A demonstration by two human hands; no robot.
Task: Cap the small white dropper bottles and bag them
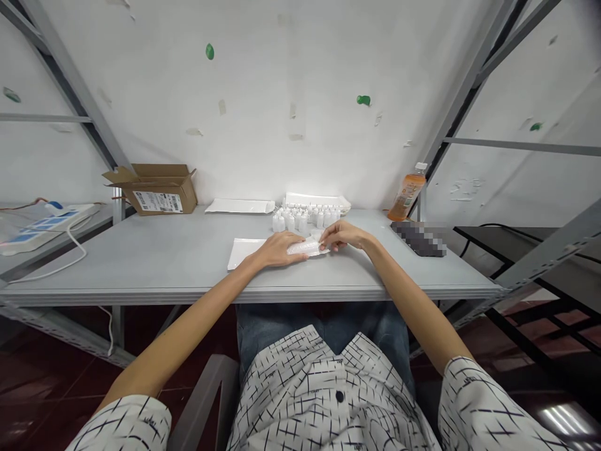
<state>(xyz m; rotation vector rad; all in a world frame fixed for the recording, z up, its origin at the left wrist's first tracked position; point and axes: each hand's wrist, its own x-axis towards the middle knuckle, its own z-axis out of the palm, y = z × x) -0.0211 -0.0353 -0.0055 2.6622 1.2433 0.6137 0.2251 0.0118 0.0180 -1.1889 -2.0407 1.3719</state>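
Note:
A rolled, clear bubble-wrap package (304, 248) lies on the grey table in front of me. My left hand (280, 249) rests over its left end, fingers closed against it and holding it down. At the right end, my right hand (344, 237) pinches the edge of the wrap between thumb and fingertips. What is inside the wrap cannot be made out. A flat white mailer (240, 250) lies partly under my left hand and wrist. Just behind my hands stand several small white bottles (291, 221) in a tight group.
Behind the bottles are a white packet (319, 200) and another flat white mailer (240, 206). An open cardboard box (162, 191) stands at back left. An orange drink bottle (407, 193) and a dark, blurred flat item (417, 238) are at right. A power strip (47, 228) lies far left.

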